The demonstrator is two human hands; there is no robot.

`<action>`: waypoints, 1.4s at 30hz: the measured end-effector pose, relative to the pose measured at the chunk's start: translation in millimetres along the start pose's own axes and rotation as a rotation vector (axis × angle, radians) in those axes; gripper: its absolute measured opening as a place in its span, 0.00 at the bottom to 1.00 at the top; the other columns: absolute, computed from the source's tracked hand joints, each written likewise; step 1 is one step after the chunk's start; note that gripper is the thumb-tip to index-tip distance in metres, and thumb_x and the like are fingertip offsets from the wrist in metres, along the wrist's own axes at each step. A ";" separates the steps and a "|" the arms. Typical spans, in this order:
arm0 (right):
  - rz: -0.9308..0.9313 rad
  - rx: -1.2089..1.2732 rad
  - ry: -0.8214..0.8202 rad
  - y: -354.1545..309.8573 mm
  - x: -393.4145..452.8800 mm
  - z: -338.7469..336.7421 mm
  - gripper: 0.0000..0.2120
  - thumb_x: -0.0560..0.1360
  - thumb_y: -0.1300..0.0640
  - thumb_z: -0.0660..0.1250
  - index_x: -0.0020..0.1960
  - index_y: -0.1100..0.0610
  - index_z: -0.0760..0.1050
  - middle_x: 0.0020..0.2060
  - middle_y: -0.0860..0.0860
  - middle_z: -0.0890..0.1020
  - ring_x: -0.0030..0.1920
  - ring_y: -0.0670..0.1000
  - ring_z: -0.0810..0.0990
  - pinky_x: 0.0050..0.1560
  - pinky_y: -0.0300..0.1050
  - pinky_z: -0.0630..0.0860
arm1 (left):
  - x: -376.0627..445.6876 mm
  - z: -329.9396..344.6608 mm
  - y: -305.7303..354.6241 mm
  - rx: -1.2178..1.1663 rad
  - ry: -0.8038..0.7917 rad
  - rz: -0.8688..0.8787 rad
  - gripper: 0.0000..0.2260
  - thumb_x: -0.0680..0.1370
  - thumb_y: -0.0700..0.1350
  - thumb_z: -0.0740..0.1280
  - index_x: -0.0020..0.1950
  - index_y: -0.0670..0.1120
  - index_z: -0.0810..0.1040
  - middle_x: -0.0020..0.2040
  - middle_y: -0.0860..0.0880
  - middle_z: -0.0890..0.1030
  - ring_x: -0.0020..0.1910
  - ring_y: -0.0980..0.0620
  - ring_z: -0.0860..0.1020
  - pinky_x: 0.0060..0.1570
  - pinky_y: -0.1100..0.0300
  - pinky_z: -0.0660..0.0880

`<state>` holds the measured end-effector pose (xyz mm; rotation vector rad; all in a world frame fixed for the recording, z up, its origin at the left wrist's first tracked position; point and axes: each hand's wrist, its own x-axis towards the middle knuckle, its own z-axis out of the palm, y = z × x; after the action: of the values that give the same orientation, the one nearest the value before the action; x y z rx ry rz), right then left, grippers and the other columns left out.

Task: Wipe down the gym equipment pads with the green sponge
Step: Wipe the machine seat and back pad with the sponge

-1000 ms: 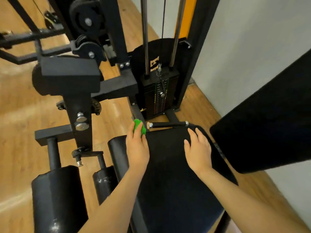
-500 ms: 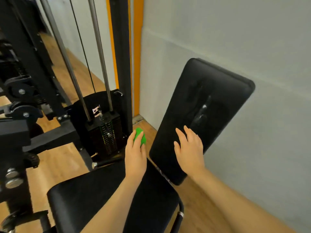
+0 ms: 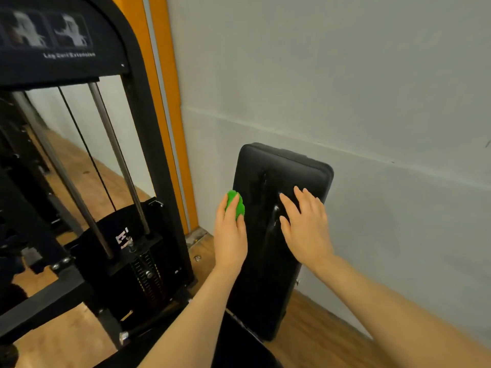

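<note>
Holding the small bright-green sponge (image 3: pixel 235 205) against the left edge of the tall black padded backrest (image 3: pixel 268 274), the left hand (image 3: pixel 229 235) has its grip clenched round the sponge, fingers curled over it so that only its top and right side show. The sponge sits at about nine o'clock from the right hand (image 3: pixel 305 221), which lies released, fingers straight and spread, flat on the pad's face near its upper half. A glossy wet-looking streak (image 3: pixel 273 221) runs down the pad between the two hands.

The pad leans toward the pale grey wall (image 3: pixel 372 102) at three o'clock; the black weight stack with steel guide rods (image 3: pixel 143 261) stands at nine o'clock, over a wooden floor (image 3: pixel 318 328).

The likely risks, as I judge them: the sponge rides on the pad's edge and not its face, so a stroke begun here could slip off the side and miss the surface. The flat right hand rests on a seemingly damp surface and may slide if it bears weight. Wiping round that hand would leave a patch beneath it uncleaned unless it shifts.
</note>
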<state>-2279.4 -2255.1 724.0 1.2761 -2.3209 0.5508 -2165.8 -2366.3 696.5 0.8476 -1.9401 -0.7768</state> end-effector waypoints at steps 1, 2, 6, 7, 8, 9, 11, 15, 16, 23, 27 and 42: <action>-0.016 -0.026 0.023 1.9 9.0 0.7 0.22 0.76 0.56 0.68 0.70 0.56 0.71 0.69 0.61 0.71 0.71 0.62 0.67 0.71 0.59 0.60 | 10.8 3.5 0.3 -0.013 -0.003 0.011 0.21 0.81 0.40 0.60 0.75 0.48 0.64 0.75 0.52 0.63 0.68 0.67 0.57 0.62 0.82 0.51; -0.032 -0.046 0.043 4.1 18.5 1.5 0.23 0.76 0.56 0.68 0.69 0.57 0.71 0.68 0.61 0.72 0.70 0.62 0.67 0.70 0.59 0.61 | 21.7 6.8 0.6 -0.024 -0.006 0.023 0.22 0.81 0.39 0.61 0.75 0.48 0.64 0.75 0.52 0.63 0.68 0.67 0.57 0.66 0.78 0.53; -0.054 -0.107 0.113 12.4 61.4 4.5 0.23 0.74 0.57 0.70 0.68 0.58 0.73 0.66 0.62 0.73 0.67 0.62 0.71 0.69 0.58 0.62 | 69.2 18.4 0.0 -0.052 -0.039 0.097 0.23 0.81 0.38 0.61 0.75 0.48 0.63 0.75 0.51 0.63 0.71 0.63 0.59 0.69 0.71 0.55; -0.045 -0.121 0.126 13.5 72.7 5.8 0.23 0.74 0.57 0.70 0.68 0.58 0.73 0.66 0.62 0.74 0.67 0.62 0.71 0.69 0.59 0.63 | 82.7 21.2 -0.7 -0.064 -0.053 0.125 0.23 0.81 0.38 0.61 0.75 0.48 0.63 0.75 0.50 0.63 0.72 0.60 0.60 0.70 0.67 0.57; -0.033 -0.130 0.140 14.6 83.4 7.6 0.23 0.74 0.57 0.70 0.67 0.58 0.73 0.66 0.61 0.74 0.66 0.62 0.72 0.68 0.59 0.65 | 96.7 23.9 -1.3 -0.072 -0.068 0.154 0.23 0.81 0.38 0.61 0.75 0.49 0.63 0.75 0.50 0.63 0.73 0.57 0.61 0.71 0.65 0.58; -0.020 -0.136 0.157 15.4 93.6 9.5 0.22 0.73 0.57 0.70 0.67 0.58 0.74 0.64 0.61 0.75 0.65 0.62 0.73 0.66 0.60 0.67 | 111.0 26.5 -1.8 -0.074 -0.082 0.184 0.23 0.81 0.38 0.61 0.75 0.49 0.64 0.75 0.49 0.63 0.73 0.55 0.62 0.70 0.65 0.58; 0.010 -0.149 0.192 17.1 111.2 13.8 0.22 0.73 0.57 0.71 0.65 0.59 0.75 0.61 0.60 0.77 0.61 0.62 0.75 0.62 0.59 0.71 | 138.9 30.7 -2.3 -0.057 -0.109 0.248 0.22 0.81 0.39 0.61 0.75 0.48 0.65 0.75 0.49 0.64 0.73 0.53 0.62 0.70 0.66 0.56; 0.027 -0.203 0.236 27.5 134.9 24.9 0.19 0.72 0.56 0.72 0.62 0.59 0.77 0.58 0.58 0.79 0.57 0.60 0.77 0.58 0.57 0.73 | 185.8 39.7 -1.1 0.040 -0.173 0.413 0.22 0.81 0.39 0.62 0.74 0.46 0.66 0.74 0.47 0.66 0.72 0.50 0.64 0.69 0.67 0.55; 0.026 -0.207 0.236 31.3 138.0 28.3 0.18 0.72 0.56 0.72 0.61 0.59 0.77 0.58 0.58 0.79 0.57 0.60 0.77 0.58 0.57 0.74 | 194.6 43.2 -1.2 0.060 -0.188 0.442 0.21 0.81 0.39 0.63 0.74 0.45 0.67 0.74 0.46 0.66 0.71 0.49 0.64 0.69 0.67 0.55; -0.040 -0.261 0.249 46.8 135.3 47.8 0.15 0.73 0.54 0.71 0.58 0.58 0.80 0.50 0.53 0.82 0.50 0.55 0.80 0.48 0.49 0.77 | 214.7 76.2 -8.8 0.146 -0.212 0.548 0.13 0.81 0.47 0.62 0.62 0.46 0.78 0.67 0.47 0.74 0.68 0.44 0.69 0.64 0.44 0.67; -0.058 -0.267 0.260 49.2 134.1 51.7 0.16 0.76 0.54 0.67 0.60 0.60 0.78 0.51 0.54 0.82 0.51 0.55 0.80 0.46 0.50 0.76 | 213.1 83.1 -13.0 0.052 -0.118 0.565 0.17 0.80 0.50 0.58 0.59 0.43 0.80 0.64 0.45 0.76 0.65 0.43 0.72 0.63 0.43 0.71; -0.100 -0.297 0.342 53.6 134.2 60.8 0.17 0.79 0.53 0.58 0.61 0.60 0.77 0.51 0.55 0.81 0.51 0.55 0.79 0.45 0.49 0.75 | 100.3 133.3 -82.5 -0.042 0.060 0.199 0.25 0.79 0.39 0.62 0.75 0.49 0.61 0.79 0.46 0.55 0.78 0.46 0.54 0.72 0.52 0.58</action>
<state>-2400.9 -2352.9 739.8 1.0583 -1.9577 0.3432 -2301.6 -2467.8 619.8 0.6336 -1.9140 -0.6643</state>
